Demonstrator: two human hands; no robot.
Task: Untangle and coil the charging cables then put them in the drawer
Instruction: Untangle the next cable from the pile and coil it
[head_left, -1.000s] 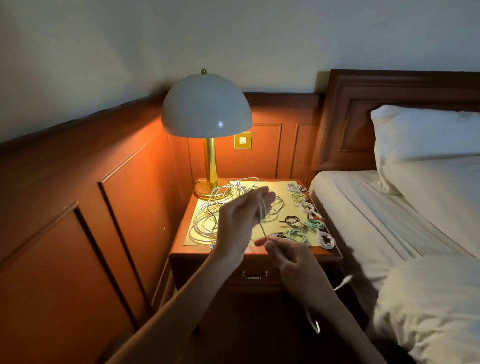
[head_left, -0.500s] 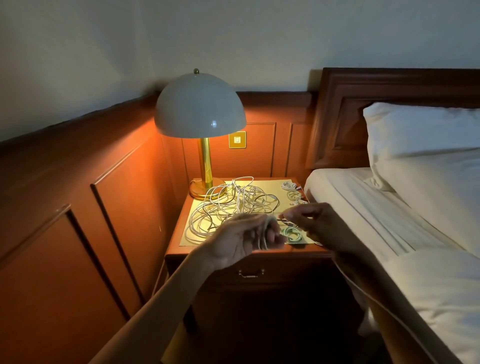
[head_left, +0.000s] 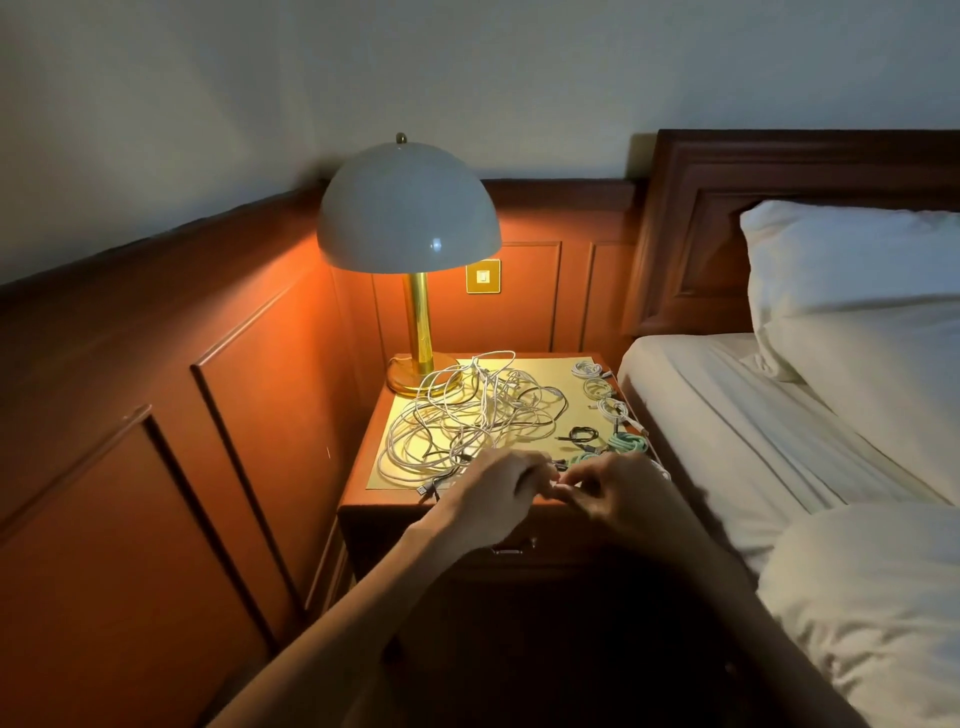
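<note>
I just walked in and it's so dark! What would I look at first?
The glowing lamp at the back left of the nightstand grabs your eye first, lighting a big tangle of white cables right in front of it. Then you would see the two hands, left hand and right hand, meeting with curled fingers at the nightstand's front edge.

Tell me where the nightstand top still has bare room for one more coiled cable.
Bare: the mat back strip between tangle and rear white coil, and a small patch left of the black coil. Crowded: tangle at left and middle, coils along the right edge, left hand and right hand holding a white cable at the front.
</note>
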